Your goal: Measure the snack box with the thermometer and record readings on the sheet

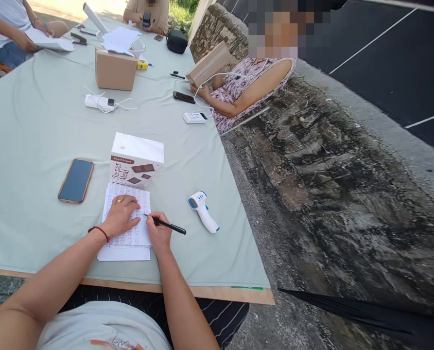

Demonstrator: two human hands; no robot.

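Note:
My right hand (159,232) is closed round a black pen (171,226), its tip at the right part of a printed sheet of paper (129,238). Flat on that sheet lies my left hand (122,215), fingers stretched out, with a ring and a red wrist cord. More white paper shows under the sheet's near edge. Just beyond the paper stands a white "Super Meal" box (138,153). To the right of my right hand lies a white and blue infrared thermometer (204,211). A phone (76,180) in a brown case rests to the left.
Farther back are a cardboard box (115,71) with papers on top, a white cabled device (99,102), a similar one (195,117), a black phone (183,97) and a black case (176,42). Several people sit around the table; one at right holds a box (208,64). A stone wall stands right.

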